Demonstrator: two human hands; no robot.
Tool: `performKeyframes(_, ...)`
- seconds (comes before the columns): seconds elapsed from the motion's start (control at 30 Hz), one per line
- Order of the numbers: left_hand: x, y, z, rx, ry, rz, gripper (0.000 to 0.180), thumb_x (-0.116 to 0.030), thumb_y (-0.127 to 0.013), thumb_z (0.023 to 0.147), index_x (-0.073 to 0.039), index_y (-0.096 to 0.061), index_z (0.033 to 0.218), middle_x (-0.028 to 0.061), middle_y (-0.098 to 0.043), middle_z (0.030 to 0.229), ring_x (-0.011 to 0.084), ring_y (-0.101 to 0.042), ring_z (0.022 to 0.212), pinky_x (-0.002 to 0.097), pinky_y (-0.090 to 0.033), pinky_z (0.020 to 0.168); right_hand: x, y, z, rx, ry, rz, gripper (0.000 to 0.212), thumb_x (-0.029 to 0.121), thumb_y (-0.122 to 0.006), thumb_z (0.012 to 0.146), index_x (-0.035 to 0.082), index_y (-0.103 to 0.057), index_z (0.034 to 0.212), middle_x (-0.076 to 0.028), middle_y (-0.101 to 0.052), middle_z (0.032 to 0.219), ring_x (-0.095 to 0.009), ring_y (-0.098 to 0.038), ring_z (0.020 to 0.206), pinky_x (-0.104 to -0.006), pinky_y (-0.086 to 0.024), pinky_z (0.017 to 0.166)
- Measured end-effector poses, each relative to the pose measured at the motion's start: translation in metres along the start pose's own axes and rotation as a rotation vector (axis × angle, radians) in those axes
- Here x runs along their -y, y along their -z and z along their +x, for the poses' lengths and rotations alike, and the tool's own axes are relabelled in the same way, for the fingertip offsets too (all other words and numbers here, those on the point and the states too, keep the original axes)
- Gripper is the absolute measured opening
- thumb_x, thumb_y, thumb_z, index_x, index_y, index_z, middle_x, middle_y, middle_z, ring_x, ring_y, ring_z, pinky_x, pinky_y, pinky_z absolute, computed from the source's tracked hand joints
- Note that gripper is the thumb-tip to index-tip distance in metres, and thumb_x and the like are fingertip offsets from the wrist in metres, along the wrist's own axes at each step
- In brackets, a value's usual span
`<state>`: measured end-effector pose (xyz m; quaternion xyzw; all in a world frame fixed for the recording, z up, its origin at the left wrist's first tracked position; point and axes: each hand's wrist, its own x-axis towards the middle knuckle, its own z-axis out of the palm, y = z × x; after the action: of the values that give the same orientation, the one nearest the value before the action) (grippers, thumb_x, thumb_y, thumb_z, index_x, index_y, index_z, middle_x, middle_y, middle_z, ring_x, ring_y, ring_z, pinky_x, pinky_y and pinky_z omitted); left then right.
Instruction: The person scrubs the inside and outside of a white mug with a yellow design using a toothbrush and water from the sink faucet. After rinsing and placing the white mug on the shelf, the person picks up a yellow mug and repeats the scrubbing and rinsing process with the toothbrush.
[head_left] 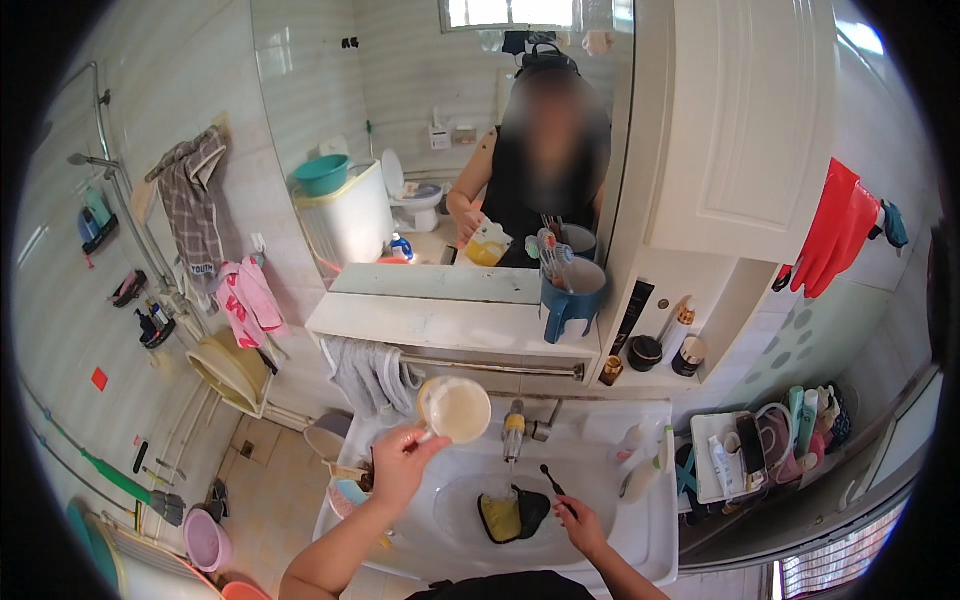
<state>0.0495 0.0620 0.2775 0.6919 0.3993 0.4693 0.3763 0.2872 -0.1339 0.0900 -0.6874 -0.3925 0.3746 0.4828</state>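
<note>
My left hand (400, 466) grips a mug (458, 410) by its side, raised above the left part of the white sink (640, 540). Its inside looks cream-coloured, and the mirror shows a yellow and white outside. Low over the basin, my right hand (581, 526) has its fingers closed round a slim black brush like a toothbrush (552, 482), its head pointing up toward the tap. A soft black and olive-yellow item (504, 518) lies on the basin floor, left of the brush; its kind is unclear. Behind it stands the metal tap (513, 432).
Bottles (640, 480) stand on the sink's right rim. A grey towel (370, 375) hangs from the rail (490, 368) under the mirror shelf (450, 320), where a blue cup (574, 300) holds toothbrushes. A white tray (722, 470) of toiletries sits at the right.
</note>
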Motion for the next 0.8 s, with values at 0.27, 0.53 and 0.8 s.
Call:
performKeyframes(0.27,-0.083,-0.028,0.074,0.093,0.207,-0.413,0.027,-0.025,-0.059,0.088,0.000,-0.061,0.078,-0.0007,-0.053,0.064,0.0052,-0.044,0.050,0.0196,-0.036,0.045,0.004,-0.001,-0.004,-0.012,-0.013,-0.012,0.031,0.019,-0.050,0.092,0.002,-0.054,0.117,-0.007,-0.064,0.096,-0.012,-0.060,0.083,-0.0255,-0.049,0.070)
performKeyframes(0.53,-0.072,-0.070,0.120,0.153,0.228,-0.419,0.029,-0.027,-0.055,0.090,-0.001,-0.061,0.080,0.0003,-0.054,0.064,0.0062,-0.044,0.046,0.0206,-0.038,0.042,0.006,-0.003,-0.005,-0.060,-0.004,-0.001,0.031,0.023,-0.051,0.091,0.004,-0.056,0.115,-0.010,-0.067,0.093,-0.015,-0.062,0.078,-0.0256,-0.048,0.070)
performKeyframes(0.8,-0.065,-0.076,0.141,0.266,0.257,-0.438,0.024,-0.023,-0.048,0.092,-0.002,-0.060,0.092,0.0004,-0.056,0.074,0.0063,-0.047,0.056,0.0215,-0.042,0.049,0.007,-0.006,-0.010,-0.067,-0.022,0.064,0.030,0.021,-0.052,0.091,0.003,-0.056,0.115,-0.008,-0.066,0.089,-0.012,-0.060,0.074,-0.0236,-0.048,0.067)
